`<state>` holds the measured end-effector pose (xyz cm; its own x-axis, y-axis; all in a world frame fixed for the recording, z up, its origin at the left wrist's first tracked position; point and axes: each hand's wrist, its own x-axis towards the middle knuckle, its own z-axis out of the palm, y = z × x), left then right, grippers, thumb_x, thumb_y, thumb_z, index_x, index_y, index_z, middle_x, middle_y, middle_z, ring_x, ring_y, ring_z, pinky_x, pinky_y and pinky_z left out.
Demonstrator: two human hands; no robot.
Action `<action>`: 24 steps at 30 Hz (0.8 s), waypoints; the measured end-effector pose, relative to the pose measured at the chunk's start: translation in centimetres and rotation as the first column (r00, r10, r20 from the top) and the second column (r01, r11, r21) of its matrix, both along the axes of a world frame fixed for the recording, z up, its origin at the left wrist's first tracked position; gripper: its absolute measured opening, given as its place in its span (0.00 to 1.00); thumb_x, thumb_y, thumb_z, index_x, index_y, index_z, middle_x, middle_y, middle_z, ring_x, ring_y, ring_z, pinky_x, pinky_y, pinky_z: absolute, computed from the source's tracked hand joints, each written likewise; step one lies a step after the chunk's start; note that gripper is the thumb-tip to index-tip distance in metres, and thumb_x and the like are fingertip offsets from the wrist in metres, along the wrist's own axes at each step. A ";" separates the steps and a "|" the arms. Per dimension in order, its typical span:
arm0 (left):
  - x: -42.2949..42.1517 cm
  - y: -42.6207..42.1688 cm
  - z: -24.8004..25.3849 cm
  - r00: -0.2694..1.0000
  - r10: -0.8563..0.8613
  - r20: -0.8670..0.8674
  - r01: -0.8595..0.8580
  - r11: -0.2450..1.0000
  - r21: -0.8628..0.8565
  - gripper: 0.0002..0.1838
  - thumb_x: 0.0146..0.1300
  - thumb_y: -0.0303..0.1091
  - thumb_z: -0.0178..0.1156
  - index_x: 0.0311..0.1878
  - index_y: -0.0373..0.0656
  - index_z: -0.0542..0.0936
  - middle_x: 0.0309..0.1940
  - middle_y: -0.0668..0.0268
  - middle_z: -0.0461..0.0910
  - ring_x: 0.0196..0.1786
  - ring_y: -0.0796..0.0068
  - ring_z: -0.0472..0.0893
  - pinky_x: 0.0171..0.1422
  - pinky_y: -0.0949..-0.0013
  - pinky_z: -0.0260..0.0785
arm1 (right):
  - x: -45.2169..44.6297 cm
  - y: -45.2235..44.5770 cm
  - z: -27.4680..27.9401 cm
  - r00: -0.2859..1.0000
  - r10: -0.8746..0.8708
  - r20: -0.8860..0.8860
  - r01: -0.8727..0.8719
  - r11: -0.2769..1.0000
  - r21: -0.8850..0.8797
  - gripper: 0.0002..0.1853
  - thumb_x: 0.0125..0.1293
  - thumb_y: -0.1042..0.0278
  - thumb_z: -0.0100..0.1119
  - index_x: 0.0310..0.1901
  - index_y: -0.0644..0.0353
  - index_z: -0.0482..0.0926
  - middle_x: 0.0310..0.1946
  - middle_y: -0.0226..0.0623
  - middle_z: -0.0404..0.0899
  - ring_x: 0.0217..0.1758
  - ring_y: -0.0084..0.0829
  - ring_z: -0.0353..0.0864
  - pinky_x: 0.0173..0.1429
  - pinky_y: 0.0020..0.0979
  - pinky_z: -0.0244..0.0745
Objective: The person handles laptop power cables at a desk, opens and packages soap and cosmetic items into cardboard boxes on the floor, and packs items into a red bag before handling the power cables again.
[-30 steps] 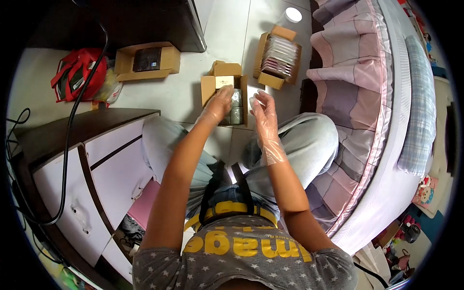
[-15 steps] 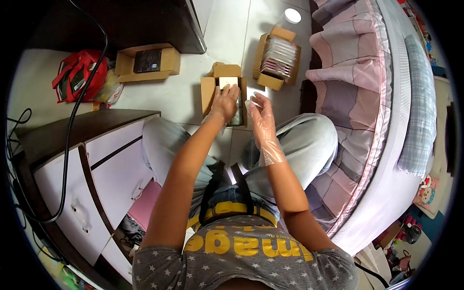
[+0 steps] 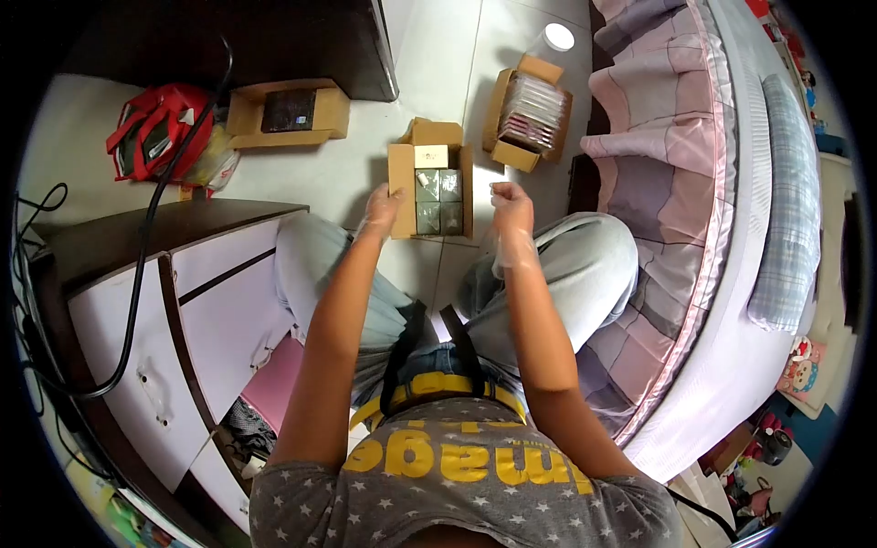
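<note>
Evidently, the carton (image 3: 401, 173) at upper centre is filled with wrapped packets (image 3: 438, 205) and a white box (image 3: 431, 156), yet stands open. The left hand's (image 3: 380, 212) fingers touch its left side, grip unclear; the right hand's (image 3: 513, 211) fingers curl narrow nearby, nothing visible in them.

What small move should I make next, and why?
Probably bring your clear-gloved right hand to the right flap of the brown cardboard box holding greenish packs: your clear-gloved left hand is at its left flap, while the right hovers apart.
</note>
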<state>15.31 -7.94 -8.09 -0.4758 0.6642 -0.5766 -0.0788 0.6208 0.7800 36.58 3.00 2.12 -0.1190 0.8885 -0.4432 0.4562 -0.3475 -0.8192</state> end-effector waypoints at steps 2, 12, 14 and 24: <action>0.2 -0.2 0.0 1.000 -0.004 0.028 0.003 1.000 0.028 0.16 0.60 0.35 0.61 0.48 0.38 0.77 0.36 0.65 0.80 0.37 0.74 0.78 0.44 0.69 0.71 | -1.4 0.6 -0.5 1.000 0.021 -0.023 -0.022 1.000 -0.019 0.16 0.58 0.78 0.57 0.50 0.62 0.75 0.38 0.42 0.80 0.40 0.33 0.78 0.47 0.30 0.72; 1.4 -0.9 -1.9 0.956 0.132 0.260 -0.155 0.985 0.070 0.09 0.60 0.30 0.59 0.42 0.38 0.80 0.31 0.71 0.80 0.31 0.81 0.76 0.37 0.71 0.70 | -4.0 -1.3 -5.4 0.833 0.214 0.511 -0.268 0.963 0.034 0.21 0.55 0.68 0.62 0.51 0.61 0.73 0.40 0.47 0.81 0.45 0.47 0.79 0.51 0.39 0.73; 2.0 -1.2 -3.9 0.965 0.151 0.214 -0.175 0.980 0.096 0.08 0.60 0.30 0.59 0.41 0.38 0.81 0.31 0.70 0.80 0.31 0.81 0.76 0.37 0.71 0.70 | -5.1 -1.2 -3.2 0.860 0.131 0.494 -0.339 0.870 0.358 0.18 0.56 0.70 0.60 0.50 0.61 0.74 0.40 0.48 0.80 0.45 0.48 0.78 0.50 0.40 0.72; 5.4 -3.6 1.5 0.922 0.334 0.195 -0.346 0.938 0.032 0.08 0.61 0.30 0.59 0.41 0.39 0.82 0.33 0.70 0.81 0.32 0.78 0.78 0.40 0.73 0.70 | -9.0 -3.0 -6.0 0.775 0.512 0.371 -0.585 0.803 0.112 0.15 0.55 0.65 0.65 0.41 0.65 0.77 0.40 0.50 0.77 0.47 0.49 0.76 0.53 0.41 0.71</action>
<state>20.67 -11.51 -6.64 -0.5694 0.5201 -0.6366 -0.4219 0.4798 0.7693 27.58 -0.03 -3.86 -0.5051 0.7874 -0.3533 0.7538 0.2032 -0.6248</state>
